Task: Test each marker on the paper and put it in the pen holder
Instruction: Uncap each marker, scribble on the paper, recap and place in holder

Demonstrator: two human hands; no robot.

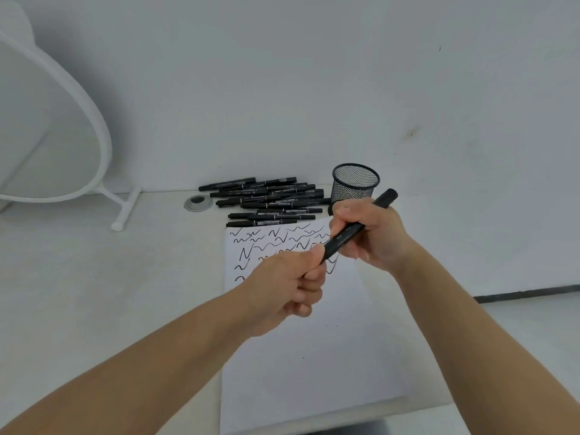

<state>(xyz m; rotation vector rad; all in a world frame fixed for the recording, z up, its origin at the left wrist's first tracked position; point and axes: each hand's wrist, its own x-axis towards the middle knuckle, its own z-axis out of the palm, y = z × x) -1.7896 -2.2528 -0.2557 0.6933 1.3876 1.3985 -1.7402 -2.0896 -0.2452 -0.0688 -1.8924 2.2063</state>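
My right hand [365, 233] grips a black marker [351, 231] around its barrel, held slanted above the paper with its far end pointing up and right. My left hand [293, 284] pinches the marker's lower end, where the cap is; the tip is hidden by my fingers. The white paper [298, 356] lies below, its top part covered with black test squiggles. A black mesh pen holder [354, 183] stands just behind my right hand; what is inside it cannot be seen. A pile of several black markers [270, 199] lies behind the paper.
A round white-framed mirror on a stand [78, 105] occupies the left side by the wall. A metal cable grommet [198, 203] sits in the white table left of the marker pile. The table's right edge [518, 296] runs near my right forearm.
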